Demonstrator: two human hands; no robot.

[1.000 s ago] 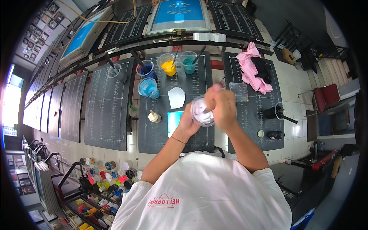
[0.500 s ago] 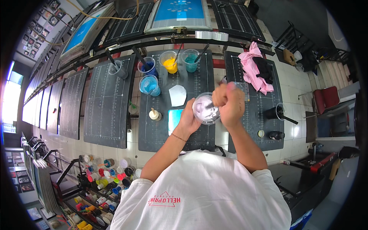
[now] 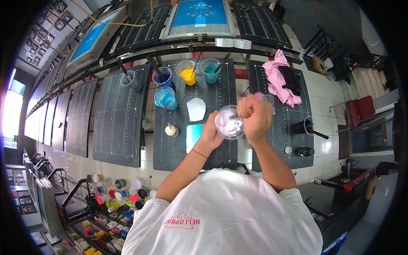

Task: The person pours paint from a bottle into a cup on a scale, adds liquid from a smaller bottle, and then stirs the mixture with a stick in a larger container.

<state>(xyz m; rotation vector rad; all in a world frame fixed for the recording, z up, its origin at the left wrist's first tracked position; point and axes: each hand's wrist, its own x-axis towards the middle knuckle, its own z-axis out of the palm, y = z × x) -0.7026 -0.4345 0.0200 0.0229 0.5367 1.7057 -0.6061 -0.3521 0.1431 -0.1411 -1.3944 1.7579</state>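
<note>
My left hand [image 3: 210, 135] wraps round the side of a clear plastic cup [image 3: 229, 123] of pale lilac-white ink, held above the dark board. Over the cup's right rim my right hand [image 3: 256, 117] is closed in a fist, thumb up. Whatever it grips is hidden by the fingers and blur. Left of the cup lie a white piece of paper [image 3: 196, 109] and a bright blue-white rectangle [image 3: 194, 138]. A small cream container [image 3: 171, 130] with a stick stands beside them. Further off are cups of light blue [image 3: 165, 97], dark blue [image 3: 163, 78], yellow [image 3: 187, 75] and teal ink [image 3: 210, 73].
A grey cup [image 3: 131, 82] stands on the left board. Pink cloth [image 3: 279, 80], a black cup [image 3: 301, 126] with a stick and a dark bottle [image 3: 305, 151] occupy the right board. A framed blue screen [image 3: 199, 17] lies beyond the rail. Several ink pots [image 3: 121, 183] crowd the lower left.
My right fist has shifted slightly over the cup, and the grey shape seen inside the cup is now less visible. The left hand keeps its hold. Fingers now show at the far screen's top edge.
</note>
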